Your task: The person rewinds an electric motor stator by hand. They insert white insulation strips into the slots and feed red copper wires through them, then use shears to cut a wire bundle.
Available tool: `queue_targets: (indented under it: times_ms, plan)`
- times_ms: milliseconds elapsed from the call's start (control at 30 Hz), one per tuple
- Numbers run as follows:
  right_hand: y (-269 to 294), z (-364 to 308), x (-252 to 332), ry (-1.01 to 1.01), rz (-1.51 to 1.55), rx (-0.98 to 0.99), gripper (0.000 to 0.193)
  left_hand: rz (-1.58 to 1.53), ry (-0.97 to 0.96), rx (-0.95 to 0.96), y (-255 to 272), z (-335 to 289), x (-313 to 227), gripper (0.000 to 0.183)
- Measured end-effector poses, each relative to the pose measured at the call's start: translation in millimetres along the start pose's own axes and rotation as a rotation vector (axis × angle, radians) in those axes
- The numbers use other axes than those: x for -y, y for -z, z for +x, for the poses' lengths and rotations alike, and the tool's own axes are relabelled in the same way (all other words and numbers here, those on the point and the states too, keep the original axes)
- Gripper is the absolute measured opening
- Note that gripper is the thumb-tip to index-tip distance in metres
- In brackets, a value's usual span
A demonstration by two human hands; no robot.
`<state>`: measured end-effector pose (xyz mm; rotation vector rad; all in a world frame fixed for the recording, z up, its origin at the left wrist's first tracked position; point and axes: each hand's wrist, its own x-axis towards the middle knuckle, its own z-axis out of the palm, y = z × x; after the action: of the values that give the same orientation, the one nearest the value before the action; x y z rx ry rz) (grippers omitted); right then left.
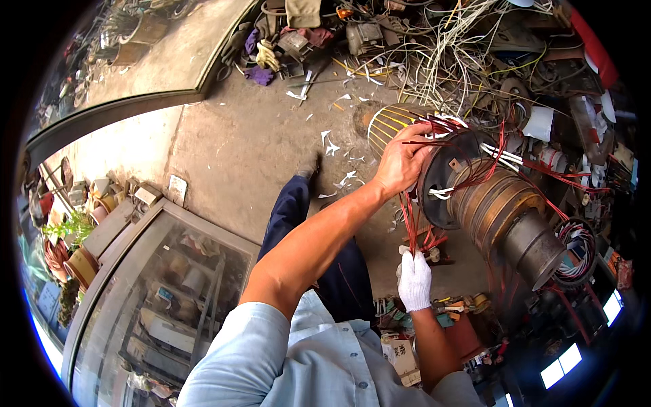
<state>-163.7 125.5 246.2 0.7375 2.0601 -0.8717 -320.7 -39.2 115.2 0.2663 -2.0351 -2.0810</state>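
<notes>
A motor rotor (498, 197) lies slanting to my right, with brown rings, a dark round plate (434, 178) and a thick steel shaft end (536, 247). Its far body (390, 125) carries yellow strips. Red and white wires come out around the plate. My bare left hand (405, 159) is closed at the plate's far side, its fingertips on dark red wires (415, 142). Below it, my right hand (413, 279), in a white knitted glove, grips the lower part of a hanging bundle of red wires (411, 224). Its fingertips are partly hidden by the wires.
A tangle of pale wires (454, 54) and scrap fills the far right. Paper scraps (331, 144) litter the concrete floor (230, 156). A glass-topped cabinet (169, 292) stands at my left. Gloves and rags (264, 57) lie at the back. A coil of wires (576, 251) sits beyond the shaft.
</notes>
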Motion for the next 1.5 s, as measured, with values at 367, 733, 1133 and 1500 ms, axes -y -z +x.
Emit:
queue_targets:
  times_ms: [367, 733, 1133, 1500]
  plan:
    - [-15, 5, -7, -0.009, 0.129, -0.042, 0.027, 0.077, -0.164, 0.145, 1, 29, 14, 0.024]
    - [-8, 6, -5, -0.053, 0.185, -0.063, 0.028, -0.105, 0.574, -0.031, 23, -48, 19, 0.027]
    - [-3, 9, -15, -0.005, 0.160, -0.044, 0.028, -0.155, 0.381, -0.066, 4, -19, 6, 0.015]
    - [-1, 13, -19, 0.074, 0.104, -0.050, 0.027, 0.024, 0.071, -0.017, 9, -28, 12, 0.049]
